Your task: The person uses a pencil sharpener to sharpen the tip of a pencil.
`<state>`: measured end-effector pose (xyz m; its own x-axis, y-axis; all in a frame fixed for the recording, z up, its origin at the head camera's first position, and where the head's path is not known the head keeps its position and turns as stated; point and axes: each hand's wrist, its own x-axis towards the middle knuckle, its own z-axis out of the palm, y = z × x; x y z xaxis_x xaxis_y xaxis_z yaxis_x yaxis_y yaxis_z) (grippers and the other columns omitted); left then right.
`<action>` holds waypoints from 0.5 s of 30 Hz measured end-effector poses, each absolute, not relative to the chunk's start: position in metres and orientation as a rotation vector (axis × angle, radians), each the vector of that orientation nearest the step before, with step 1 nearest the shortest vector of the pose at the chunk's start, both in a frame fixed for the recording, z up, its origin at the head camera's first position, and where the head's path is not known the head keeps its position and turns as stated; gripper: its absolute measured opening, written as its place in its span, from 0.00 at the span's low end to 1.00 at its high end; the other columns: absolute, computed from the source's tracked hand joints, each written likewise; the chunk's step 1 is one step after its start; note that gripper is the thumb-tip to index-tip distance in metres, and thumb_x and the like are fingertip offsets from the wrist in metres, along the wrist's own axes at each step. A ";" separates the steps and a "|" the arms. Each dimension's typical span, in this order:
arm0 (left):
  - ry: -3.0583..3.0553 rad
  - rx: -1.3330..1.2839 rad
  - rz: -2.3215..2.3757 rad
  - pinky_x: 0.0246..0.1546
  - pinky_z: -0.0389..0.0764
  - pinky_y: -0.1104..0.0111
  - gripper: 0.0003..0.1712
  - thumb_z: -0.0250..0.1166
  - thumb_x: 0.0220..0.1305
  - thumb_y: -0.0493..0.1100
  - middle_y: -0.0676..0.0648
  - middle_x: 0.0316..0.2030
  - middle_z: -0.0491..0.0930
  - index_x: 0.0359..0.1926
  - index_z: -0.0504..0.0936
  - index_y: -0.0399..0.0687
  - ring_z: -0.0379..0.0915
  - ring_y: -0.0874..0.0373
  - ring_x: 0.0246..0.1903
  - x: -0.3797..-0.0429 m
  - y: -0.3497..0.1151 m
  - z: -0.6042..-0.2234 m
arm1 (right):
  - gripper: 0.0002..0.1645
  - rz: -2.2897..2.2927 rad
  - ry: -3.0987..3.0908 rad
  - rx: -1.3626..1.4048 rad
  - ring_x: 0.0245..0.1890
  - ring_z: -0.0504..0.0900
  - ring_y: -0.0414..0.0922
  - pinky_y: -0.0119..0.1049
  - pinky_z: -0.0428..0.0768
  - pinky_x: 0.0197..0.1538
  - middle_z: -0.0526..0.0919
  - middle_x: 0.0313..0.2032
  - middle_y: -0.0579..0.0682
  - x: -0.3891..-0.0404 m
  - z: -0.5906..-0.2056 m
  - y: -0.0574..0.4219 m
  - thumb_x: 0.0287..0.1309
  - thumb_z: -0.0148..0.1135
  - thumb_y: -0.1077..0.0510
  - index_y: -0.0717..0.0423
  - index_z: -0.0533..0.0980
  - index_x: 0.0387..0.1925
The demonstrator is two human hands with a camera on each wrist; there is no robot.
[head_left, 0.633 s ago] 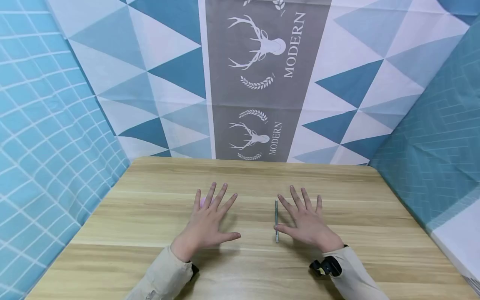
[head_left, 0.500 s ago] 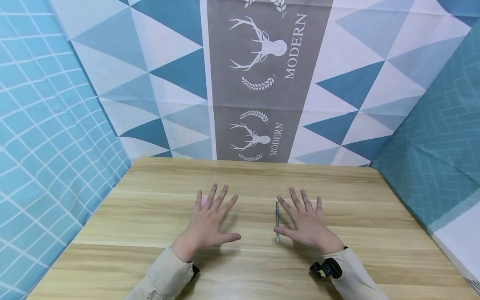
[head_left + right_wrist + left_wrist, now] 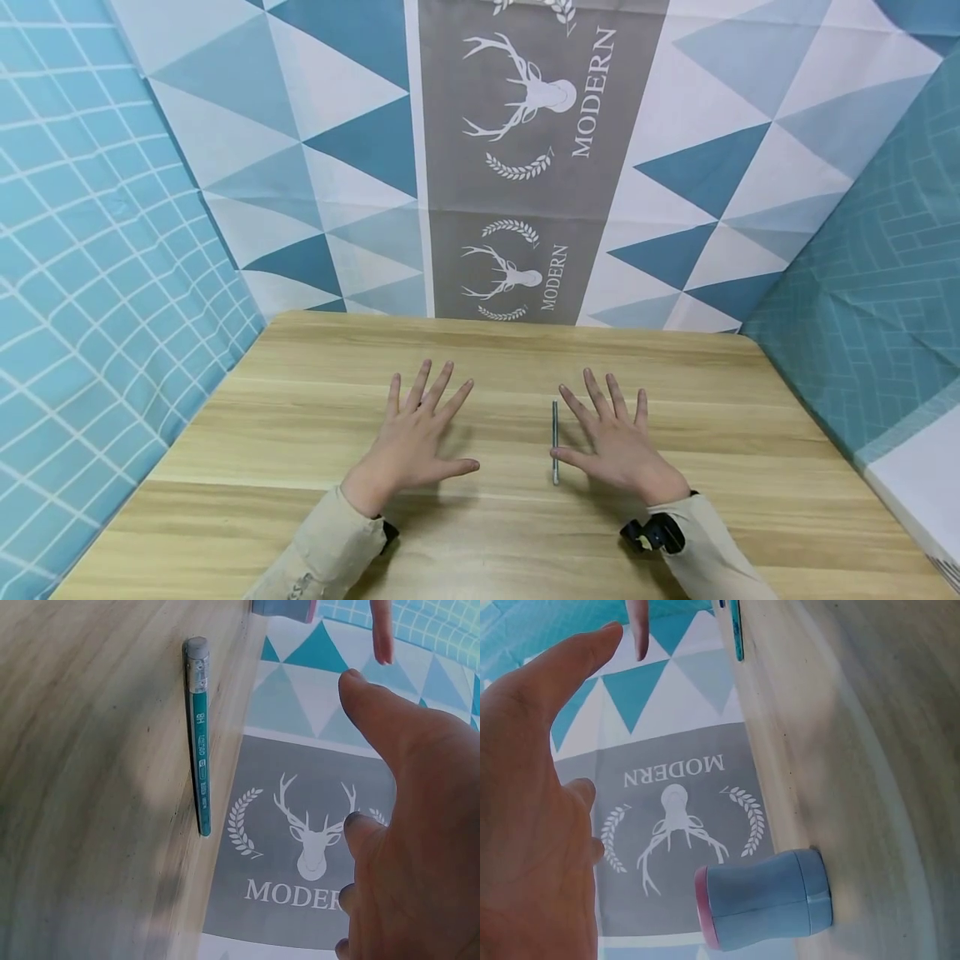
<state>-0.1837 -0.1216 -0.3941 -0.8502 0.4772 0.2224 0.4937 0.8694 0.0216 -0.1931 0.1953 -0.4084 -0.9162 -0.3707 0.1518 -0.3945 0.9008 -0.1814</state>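
Both hands are held over the wooden table, fingers spread and backs up, holding nothing. My left hand [image 3: 412,437] hovers above a blue-grey, slightly waisted cylinder with a pink top [image 3: 761,898]. That cylinder stands upright on the table in the left wrist view; in the head view the hand hides it. A green HB pencil with a grey eraser end [image 3: 199,742] lies on the table, its length pointing away from the person. My right hand [image 3: 618,442] is just right of the pencil, its thumb overlapping the pencil in the head view.
The wooden table [image 3: 495,533] reaches back to a patterned cloth wall [image 3: 510,192] with deer heads and triangles. Blue tiled cloth [image 3: 97,250] hangs on the left, teal cloth [image 3: 877,292] on the right. A white surface [image 3: 922,483] borders the table's right side.
My left hand has shifted slightly forward, and the pink top seen earlier between its fingers is now covered. My right hand has moved slightly away from the person. Both hands stay spread.
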 end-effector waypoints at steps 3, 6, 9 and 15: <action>-2.872 -0.723 -0.153 0.69 0.29 0.34 0.61 0.61 0.52 0.78 0.43 0.78 0.35 0.79 0.51 0.56 0.23 0.41 0.76 -0.183 -0.126 -0.394 | 0.53 0.320 -2.962 0.588 0.75 0.34 0.64 0.75 0.28 0.66 0.39 0.78 0.58 -0.192 -0.411 0.194 0.58 0.57 0.27 0.44 0.54 0.77; -2.900 -0.690 -0.180 0.69 0.26 0.35 0.62 0.62 0.52 0.77 0.43 0.78 0.34 0.79 0.50 0.55 0.22 0.41 0.75 -0.182 -0.130 -0.394 | 0.53 0.344 -2.972 0.589 0.75 0.33 0.65 0.75 0.26 0.66 0.39 0.78 0.58 -0.191 -0.412 0.193 0.58 0.57 0.27 0.44 0.54 0.77; -2.912 -0.661 -0.165 0.69 0.25 0.36 0.62 0.61 0.52 0.78 0.43 0.78 0.32 0.79 0.48 0.55 0.21 0.41 0.75 -0.183 -0.133 -0.393 | 0.53 0.368 -2.964 0.590 0.75 0.32 0.65 0.74 0.24 0.66 0.39 0.78 0.59 -0.192 -0.411 0.194 0.58 0.58 0.28 0.45 0.54 0.77; -2.886 -0.656 -0.191 0.69 0.28 0.34 0.63 0.63 0.51 0.77 0.41 0.78 0.34 0.79 0.50 0.54 0.23 0.39 0.76 -0.185 -0.133 -0.388 | 0.55 0.344 -2.970 0.577 0.75 0.31 0.64 0.74 0.24 0.66 0.38 0.78 0.59 -0.194 -0.406 0.198 0.58 0.55 0.25 0.45 0.53 0.78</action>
<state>-0.1854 -0.1334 -0.3878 -0.8874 0.4160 0.1987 0.4385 0.8947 0.0853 -0.1939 0.1976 -0.4062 -0.9238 -0.3577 0.1367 -0.3795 0.9029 -0.2018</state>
